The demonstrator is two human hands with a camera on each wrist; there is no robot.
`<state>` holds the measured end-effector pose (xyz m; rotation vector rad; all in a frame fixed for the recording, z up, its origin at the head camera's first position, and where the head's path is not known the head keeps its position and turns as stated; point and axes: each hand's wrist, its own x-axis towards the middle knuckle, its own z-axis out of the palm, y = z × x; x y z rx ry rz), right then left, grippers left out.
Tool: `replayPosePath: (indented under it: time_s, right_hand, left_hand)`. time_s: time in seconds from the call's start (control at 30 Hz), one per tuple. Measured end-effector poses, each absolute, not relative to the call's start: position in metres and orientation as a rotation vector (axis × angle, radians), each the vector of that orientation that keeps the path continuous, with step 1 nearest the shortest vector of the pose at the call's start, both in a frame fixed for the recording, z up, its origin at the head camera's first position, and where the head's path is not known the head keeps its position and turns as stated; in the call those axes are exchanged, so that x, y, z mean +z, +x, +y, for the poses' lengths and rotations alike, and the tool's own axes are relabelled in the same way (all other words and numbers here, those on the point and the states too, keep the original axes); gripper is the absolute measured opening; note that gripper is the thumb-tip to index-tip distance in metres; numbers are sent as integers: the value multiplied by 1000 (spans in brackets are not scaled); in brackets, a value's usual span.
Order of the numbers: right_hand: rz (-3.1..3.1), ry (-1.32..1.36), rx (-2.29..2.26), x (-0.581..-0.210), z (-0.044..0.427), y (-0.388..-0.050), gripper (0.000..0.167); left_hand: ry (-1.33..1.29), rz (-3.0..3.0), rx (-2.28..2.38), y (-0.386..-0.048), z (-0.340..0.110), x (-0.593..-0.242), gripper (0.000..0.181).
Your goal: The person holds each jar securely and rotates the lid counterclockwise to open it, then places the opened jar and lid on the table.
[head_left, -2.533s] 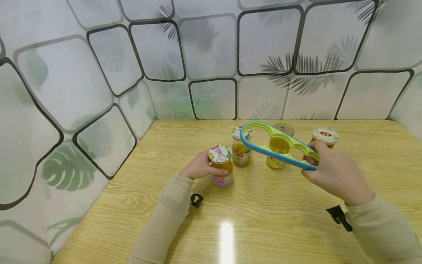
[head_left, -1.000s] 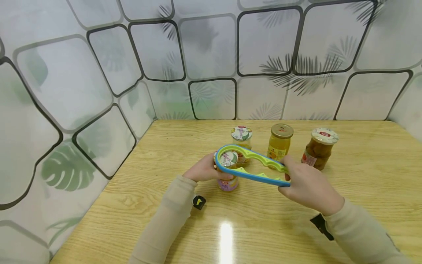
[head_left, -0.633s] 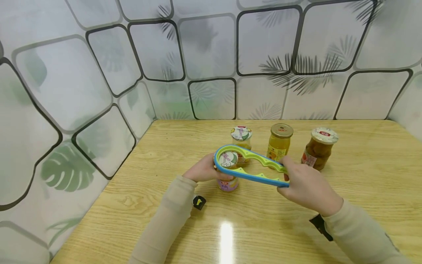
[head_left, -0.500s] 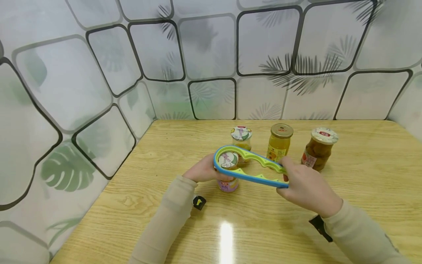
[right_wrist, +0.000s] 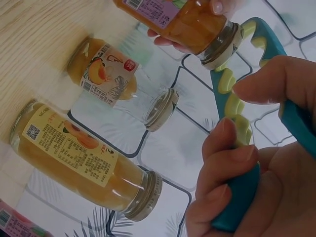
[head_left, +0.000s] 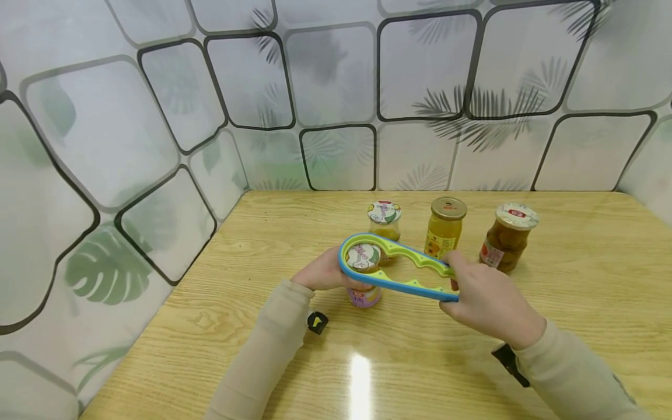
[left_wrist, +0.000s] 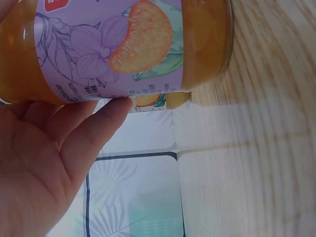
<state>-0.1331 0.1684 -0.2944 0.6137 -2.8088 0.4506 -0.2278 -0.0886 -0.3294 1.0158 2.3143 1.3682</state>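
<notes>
My left hand (head_left: 324,271) grips an upright jar of orange segments (head_left: 364,296) from its left side. In the left wrist view the thumb (left_wrist: 94,133) lies along the jar's purple label (left_wrist: 98,49). My right hand (head_left: 490,298) holds a blue and green jar opener (head_left: 401,286) by its handle ends, fingers curled round one arm and the thumb at the other. The opener's rounded end sits at the patterned lid (head_left: 363,256), which shows inside the loop. Whether its teeth touch the lid, I cannot tell.
Just behind the held jar stands another jar with a patterned lid (head_left: 384,213). A gold-lidded yellow jar (head_left: 445,230) and a white-lidded brown jar (head_left: 506,242) stand farther right. The wooden table (head_left: 420,361) meets a patterned wall (head_left: 336,87) at the back.
My right hand has brought the opener left and down onto the held jar's lid, then slightly nearer me. The held jar has shifted a little right and toward me.
</notes>
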Motion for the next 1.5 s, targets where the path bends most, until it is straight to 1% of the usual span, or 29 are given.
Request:
replayPosePath:
  time_s: [0.13, 0.27, 0.5, 0.7, 0.8, 1.03, 1.5]
  right_hand:
    - [-2822, 617, 459, -293, 170, -133, 49]
    - [-2834, 624, 461, -290, 172, -133, 50]
    - [-2852, 628, 448, -287, 178, -135, 43]
    - [-2852, 624, 449, -285, 178, -133, 43]
    - [-2873, 605, 460, -286, 175, -132, 44]
    - [-2840, 600, 471, -290, 171, -132, 48]
    - [-2844, 580, 465, -293, 168, -132, 50]
  left_hand:
    - [1040, 2304, 1370, -230, -89, -332, 65]
    - [994, 2324, 1351, -229, -89, -331, 65]
    - [878, 2339, 1310, -210, -86, -305, 58]
    - [872, 2337, 1315, -224, -88, -323, 60]
    - [913, 2339, 1325, -229, -88, -330, 63]
    - [1040, 2299, 1366, -230, -88, -332, 64]
    - [1043, 2244, 1377, -228, -88, -331, 65]
